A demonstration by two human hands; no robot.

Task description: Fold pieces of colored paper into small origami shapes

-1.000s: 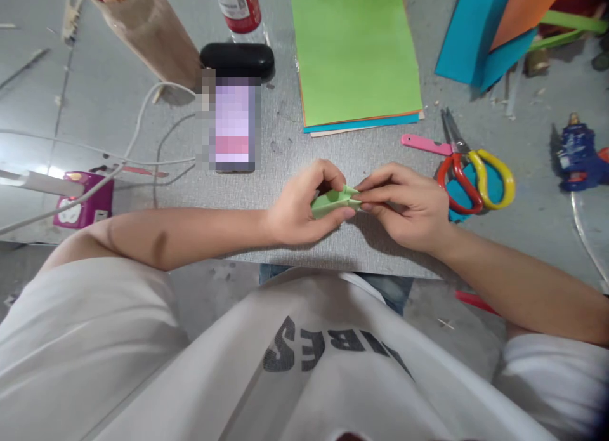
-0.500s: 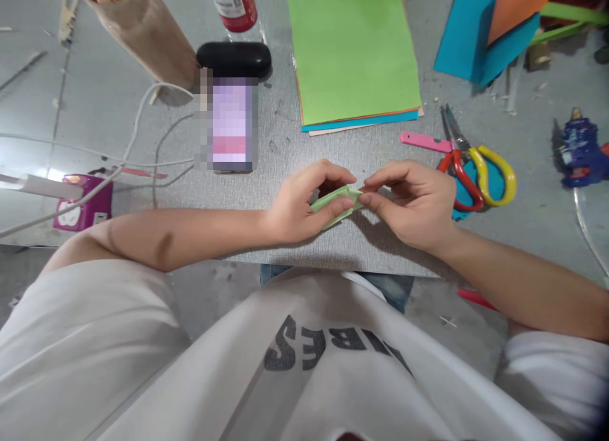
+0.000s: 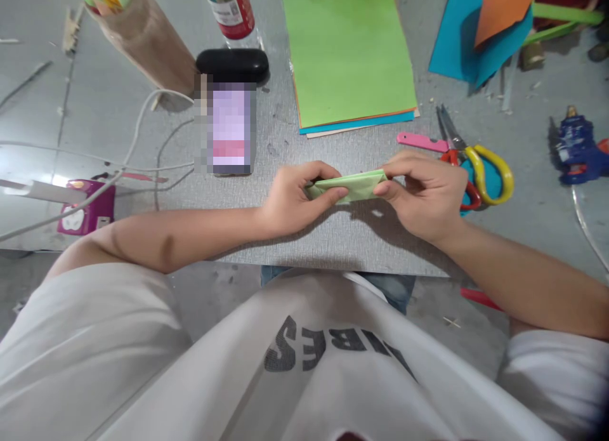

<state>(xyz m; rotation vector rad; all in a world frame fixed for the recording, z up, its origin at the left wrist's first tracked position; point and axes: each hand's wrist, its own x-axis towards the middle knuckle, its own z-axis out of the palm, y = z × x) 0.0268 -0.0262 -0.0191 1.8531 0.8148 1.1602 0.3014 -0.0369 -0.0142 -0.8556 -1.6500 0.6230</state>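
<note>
A strip of folded light-green paper (image 3: 360, 186) is stretched between my two hands, just over the table's near edge. My left hand (image 3: 304, 193) pinches its left end, thumb in front and fingers behind. At the right end, my right hand (image 3: 423, 190) grips the paper between thumb and forefinger. Right behind my right hand lie scissors (image 3: 485, 171) with one red and one yellow handle, partly covered by that hand. A pink-handled cutter (image 3: 421, 141) rests beside the blades.
Stacked coloured sheets (image 3: 352, 60), green on top, lie ahead. To the left are a phone (image 3: 231, 124), a black case (image 3: 232, 66), a bottle (image 3: 231, 9) and a purple power socket (image 3: 85, 206) with white cables. A blue glue gun (image 3: 580, 146) sits far right, near folded blue paper (image 3: 457, 35).
My right hand has moved slightly right, still gripping the paper. The folded green paper now shows longer and more level between my hands. The view has shifted slightly.
</note>
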